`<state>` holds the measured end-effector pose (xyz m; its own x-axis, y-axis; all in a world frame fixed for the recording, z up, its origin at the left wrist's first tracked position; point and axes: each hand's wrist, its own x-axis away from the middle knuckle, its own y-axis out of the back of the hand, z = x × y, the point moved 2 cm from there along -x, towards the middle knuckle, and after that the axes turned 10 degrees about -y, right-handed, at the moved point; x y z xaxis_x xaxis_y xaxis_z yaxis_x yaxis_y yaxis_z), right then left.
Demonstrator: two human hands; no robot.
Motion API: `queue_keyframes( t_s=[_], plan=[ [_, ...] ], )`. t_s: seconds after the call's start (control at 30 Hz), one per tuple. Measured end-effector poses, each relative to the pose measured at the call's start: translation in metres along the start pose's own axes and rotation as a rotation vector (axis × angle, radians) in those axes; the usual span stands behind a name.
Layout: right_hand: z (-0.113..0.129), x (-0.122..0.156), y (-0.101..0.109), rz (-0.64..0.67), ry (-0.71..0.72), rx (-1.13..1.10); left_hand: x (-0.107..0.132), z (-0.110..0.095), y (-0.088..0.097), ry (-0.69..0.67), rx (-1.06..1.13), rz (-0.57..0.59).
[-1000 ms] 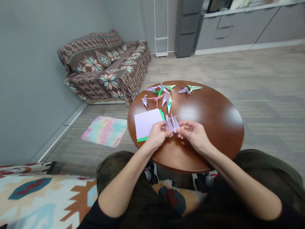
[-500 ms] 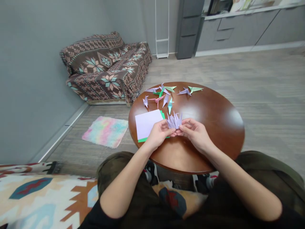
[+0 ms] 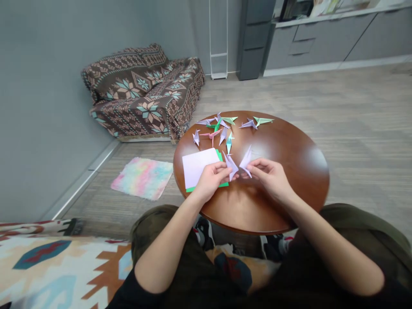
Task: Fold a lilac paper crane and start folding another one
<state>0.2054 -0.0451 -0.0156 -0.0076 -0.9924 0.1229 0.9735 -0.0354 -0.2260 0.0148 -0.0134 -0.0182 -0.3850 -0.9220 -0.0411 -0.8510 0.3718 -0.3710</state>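
I hold a half-folded lilac paper crane [image 3: 238,162] just above the round brown table [image 3: 283,150]. My left hand [image 3: 210,180] pinches its left point and my right hand [image 3: 270,176] pinches its right point, so the two points spread apart in a V. Right beside my left hand lies a stack of square paper sheets [image 3: 199,166], lilac on top with green edges showing underneath. Several finished paper cranes [image 3: 225,126] in lilac, green, pink and teal lie scattered at the table's far edge.
A sofa under a brown patterned blanket [image 3: 144,94] stands at the back left against the grey wall. A pastel rug [image 3: 141,177] lies on the floor left of the table. Grey cabinets [image 3: 305,38] line the far wall. A patterned blanket [image 3: 48,262] lies at my lower left.
My hands have drawn apart, and the crane's two points, held close together before, now splay outward to left and right. The view shifted slightly.
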Motion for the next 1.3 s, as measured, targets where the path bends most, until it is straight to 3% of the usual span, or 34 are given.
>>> queue_keyframes(
  t_s=[0.23, 0.43, 0.67, 0.87, 1.03, 1.17, 1.3],
  plan=[
    [-0.002, 0.000, -0.003, 0.041, -0.041, 0.012, -0.001, 0.006, 0.004, 0.011, -0.100, -0.059],
    [-0.009, -0.015, 0.009, -0.040, -0.046, 0.145, -0.003, -0.001, 0.008, -0.058, -0.135, -0.109],
    [-0.007, -0.093, 0.027, -0.192, -0.009, 0.287, -0.005, -0.004, 0.002, -0.029, -0.159, -0.071],
    [-0.008, -0.155, 0.015, -0.235, -0.025, 0.522, -0.004, -0.003, 0.003, -0.040, -0.145, -0.103],
    [0.000, -0.182, 0.008, -0.314, 0.017, 0.705, -0.005, 0.000, 0.007, -0.033, -0.138, -0.117],
    [0.012, -0.174, 0.005, -0.369, 0.072, 0.740, -0.005, 0.001, 0.009, -0.045, -0.131, -0.139],
    [0.019, -0.119, 0.004, -0.317, 0.110, 0.686, -0.003, -0.002, 0.009, -0.058, -0.153, -0.142]
  ],
)
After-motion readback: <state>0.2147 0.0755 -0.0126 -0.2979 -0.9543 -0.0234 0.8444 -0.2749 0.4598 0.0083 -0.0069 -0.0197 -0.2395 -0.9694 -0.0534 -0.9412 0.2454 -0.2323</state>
